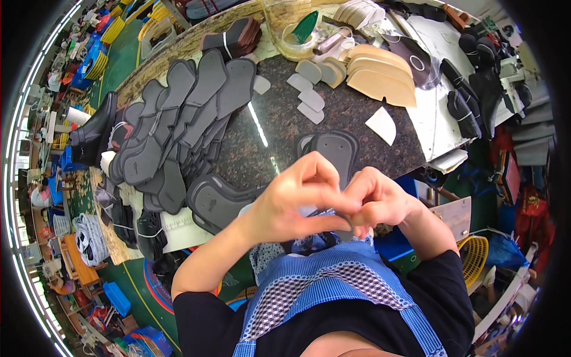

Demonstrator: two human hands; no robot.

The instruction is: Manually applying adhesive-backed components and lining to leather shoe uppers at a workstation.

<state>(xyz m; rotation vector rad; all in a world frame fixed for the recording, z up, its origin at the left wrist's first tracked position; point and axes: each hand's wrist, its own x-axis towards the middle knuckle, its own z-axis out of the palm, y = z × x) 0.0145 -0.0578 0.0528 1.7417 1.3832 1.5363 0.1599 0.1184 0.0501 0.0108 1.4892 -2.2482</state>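
Observation:
My left hand (291,199) and my right hand (380,199) meet in front of my blue patterned apron (333,262), fingertips pinched together. A small greyish edge shows below the fingers, but what they hold is mostly hidden. Just beyond them, dark grey insoles (336,149) lie on the dark speckled stone slab (380,157). More insoles (217,205) lie stacked left of my left hand. Further left is a large overlapping heap of shaped grey insoles (172,125). Thin light-grey rounded pieces (310,101) are spread on the slab, with a white wedge-shaped piece (382,126) to their right.
Beige curved sheets (380,74) sit at the far right of the slab, near a clear tub (291,44) with a green scraper-like piece (306,27). A black boot (95,128) stands at the left edge. Bound dark bundles (464,107) lie at right; a yellow basket (474,259) stands lower right.

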